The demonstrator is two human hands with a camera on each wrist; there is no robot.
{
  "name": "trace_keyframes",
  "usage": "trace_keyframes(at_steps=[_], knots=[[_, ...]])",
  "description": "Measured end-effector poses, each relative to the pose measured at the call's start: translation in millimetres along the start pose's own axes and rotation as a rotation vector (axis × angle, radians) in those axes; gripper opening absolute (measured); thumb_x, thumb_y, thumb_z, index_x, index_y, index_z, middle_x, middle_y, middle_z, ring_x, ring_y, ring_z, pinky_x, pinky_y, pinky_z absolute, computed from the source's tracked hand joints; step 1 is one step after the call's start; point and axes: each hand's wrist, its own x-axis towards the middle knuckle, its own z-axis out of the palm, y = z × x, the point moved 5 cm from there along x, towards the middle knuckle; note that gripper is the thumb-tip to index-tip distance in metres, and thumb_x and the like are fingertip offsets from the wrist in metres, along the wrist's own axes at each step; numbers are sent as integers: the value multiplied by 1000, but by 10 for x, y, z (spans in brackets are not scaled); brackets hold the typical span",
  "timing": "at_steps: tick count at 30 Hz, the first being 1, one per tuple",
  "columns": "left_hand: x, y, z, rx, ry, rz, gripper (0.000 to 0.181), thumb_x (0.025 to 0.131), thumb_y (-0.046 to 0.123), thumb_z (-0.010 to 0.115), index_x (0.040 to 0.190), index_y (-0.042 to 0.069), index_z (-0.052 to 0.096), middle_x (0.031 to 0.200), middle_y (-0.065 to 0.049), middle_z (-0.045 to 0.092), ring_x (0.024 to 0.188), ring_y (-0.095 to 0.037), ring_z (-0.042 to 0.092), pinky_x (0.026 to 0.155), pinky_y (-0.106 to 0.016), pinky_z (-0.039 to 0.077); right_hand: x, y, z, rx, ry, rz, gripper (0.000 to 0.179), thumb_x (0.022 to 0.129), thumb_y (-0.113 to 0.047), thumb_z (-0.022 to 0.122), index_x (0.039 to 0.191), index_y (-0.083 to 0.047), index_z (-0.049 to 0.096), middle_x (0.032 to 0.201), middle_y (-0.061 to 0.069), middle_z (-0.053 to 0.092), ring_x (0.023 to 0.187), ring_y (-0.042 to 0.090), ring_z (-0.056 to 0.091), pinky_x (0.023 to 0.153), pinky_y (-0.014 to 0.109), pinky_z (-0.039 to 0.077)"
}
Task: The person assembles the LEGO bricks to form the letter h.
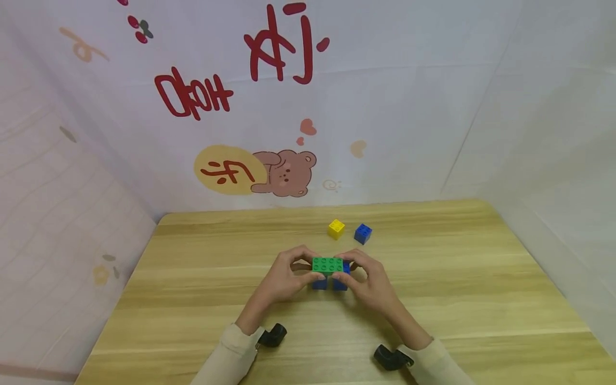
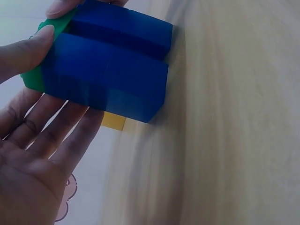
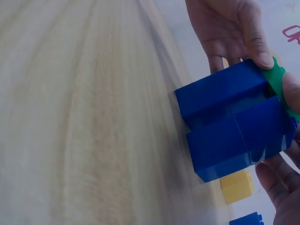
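Observation:
A green toy building brick (image 1: 328, 264) with studs lies across the tops of two blue brick stacks (image 3: 218, 93) that stand side by side with a narrow gap. The right stack (image 1: 340, 284) sticks out past the green brick, some studs showing. My left hand (image 1: 287, 275) grips the green brick's left end, thumb on its near face (image 2: 30, 77), fingers behind along the blue side. From the right, my right hand (image 1: 372, 280) holds the other end, its thumb at the near edge and its fingers round the back. Part of the far side is hidden.
Beyond the hands, a yellow brick (image 1: 336, 229) and a small blue brick (image 1: 363, 233) lie apart on the wooden table (image 1: 202, 321). A pale printed cloth (image 1: 409, 107) hangs behind the table's back edge. Black wrist mounts (image 1: 273, 336) sit by both sleeves.

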Motion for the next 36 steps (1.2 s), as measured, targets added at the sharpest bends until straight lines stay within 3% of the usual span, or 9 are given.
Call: trace_keyframes(at_steps=[6, 16, 24, 28, 32, 36], knots=[[-19, -4, 2, -22, -20, 54, 27, 88, 17, 83, 110, 13, 67, 117, -6, 67, 110, -22, 68, 99, -31, 59, 5, -18, 11, -2, -7, 2, 29, 89, -16, 81, 116, -20, 71, 102, -7, 71, 91, 11, 62, 79, 39, 59], [-35, -127, 72, -168, -15, 120, 33, 89, 6, 79, 119, 6, 65, 118, -16, 64, 111, -19, 66, 101, -35, 58, -15, -15, -5, 17, -34, 48, 30, 90, -20, 81, 118, -25, 71, 107, -10, 72, 98, 8, 64, 84, 43, 60], [-36, -92, 91, -181, 12, 94, 32, 87, 7, 81, 114, 6, 65, 117, -15, 64, 110, -21, 66, 98, -33, 60, 1, -23, -65, 1, -76, 69, 31, 95, -24, 75, 125, -27, 69, 118, -10, 72, 104, 14, 66, 88, 47, 60], [-46, -79, 97, -187, 13, 83, 32, 87, 6, 82, 114, 5, 64, 117, -16, 63, 110, -24, 65, 98, -32, 60, 11, -4, -107, -20, -90, 73, 30, 100, -24, 69, 129, -25, 68, 123, -4, 72, 106, 17, 66, 90, 42, 60], [-44, -97, 98, -188, 16, 70, 32, 87, 7, 82, 114, 7, 65, 116, -15, 63, 109, -25, 66, 98, -32, 60, 39, 26, -216, -41, -45, 66, 29, 101, -19, 68, 130, -22, 68, 123, 5, 73, 108, 21, 68, 90, 39, 60], [-32, -118, 103, -189, 12, 49, 32, 86, 10, 83, 113, 9, 66, 116, -12, 64, 108, -23, 66, 97, -31, 60, 77, 68, -337, -88, 2, 73, 31, 98, -17, 71, 129, -19, 68, 124, 4, 72, 111, 24, 67, 90, 40, 60]])
